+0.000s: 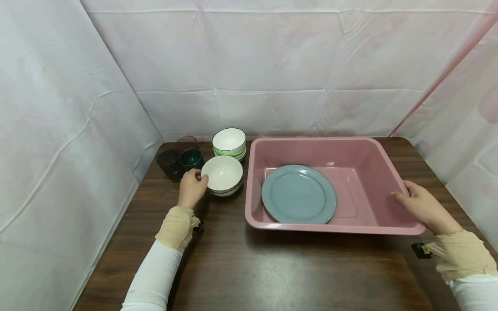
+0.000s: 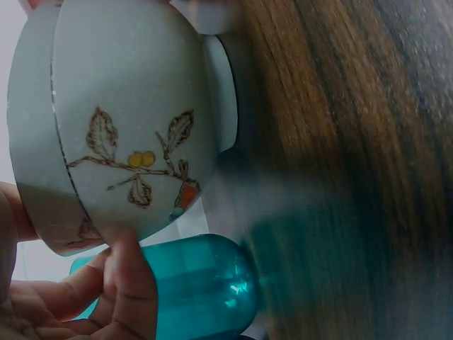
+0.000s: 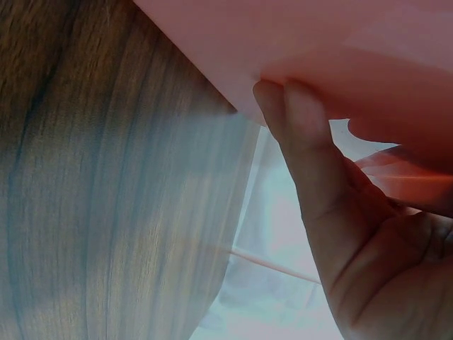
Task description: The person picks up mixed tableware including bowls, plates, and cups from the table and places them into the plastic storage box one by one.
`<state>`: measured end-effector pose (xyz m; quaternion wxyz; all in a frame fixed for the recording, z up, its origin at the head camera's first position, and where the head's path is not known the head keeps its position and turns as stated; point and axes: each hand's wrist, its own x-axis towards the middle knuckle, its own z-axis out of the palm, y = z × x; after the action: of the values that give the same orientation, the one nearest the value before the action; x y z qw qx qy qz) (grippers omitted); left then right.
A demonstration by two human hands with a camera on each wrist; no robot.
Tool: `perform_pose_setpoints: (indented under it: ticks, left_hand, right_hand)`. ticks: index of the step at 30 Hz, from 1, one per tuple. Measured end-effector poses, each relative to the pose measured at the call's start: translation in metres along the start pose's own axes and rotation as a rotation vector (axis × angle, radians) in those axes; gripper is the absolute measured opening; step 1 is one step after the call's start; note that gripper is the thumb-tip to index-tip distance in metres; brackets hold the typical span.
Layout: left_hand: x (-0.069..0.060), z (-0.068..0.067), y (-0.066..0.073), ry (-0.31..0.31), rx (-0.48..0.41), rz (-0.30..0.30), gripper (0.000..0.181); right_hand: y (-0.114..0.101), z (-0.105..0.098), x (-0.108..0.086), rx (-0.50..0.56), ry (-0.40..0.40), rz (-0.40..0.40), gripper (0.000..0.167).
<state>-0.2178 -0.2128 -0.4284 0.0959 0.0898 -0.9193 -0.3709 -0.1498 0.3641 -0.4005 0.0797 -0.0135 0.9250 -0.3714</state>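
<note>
My left hand (image 1: 192, 189) pinches the rim of a cream bowl (image 1: 221, 172) with a dark edge, between thumb and fingers. That bowl sits nested in another one (image 2: 141, 106), whose outside carries a painted branch with leaves in the left wrist view. Just behind the left hand stands a teal glass (image 1: 191, 159). On the far right, my right hand (image 1: 426, 207) grips the right rim of a pink basin (image 1: 367, 229), thumb inside and fingers outside. Inside the basin's left part lies a blue-grey plate (image 1: 298, 194), leaning slightly against the left side.
A dark glass (image 1: 169, 165) and a purplish glass (image 1: 187, 142) stand beside the teal one. Behind the cream bowls is a stack of white bowls with green (image 1: 229, 142). White cloth (image 1: 249, 65) hangs around the brown wooden table (image 1: 288, 272).
</note>
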Motion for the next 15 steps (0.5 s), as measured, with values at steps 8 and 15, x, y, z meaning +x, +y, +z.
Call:
perform_pose_setpoints:
  ticks: [8, 15]
  left_hand:
    - [0.0058, 0.0027, -0.0008, -0.002, 0.044, -0.01, 0.034]
    - [0.0089, -0.0008, 0.001, -0.022, 0.092, 0.019, 0.027]
  right_hand:
    - [0.0021, 0.0006, -0.0002, -0.008, 0.017, -0.003, 0.054]
    - [0.0008, 0.0013, -0.0001, 0.005, 0.015, 0.003, 0.054]
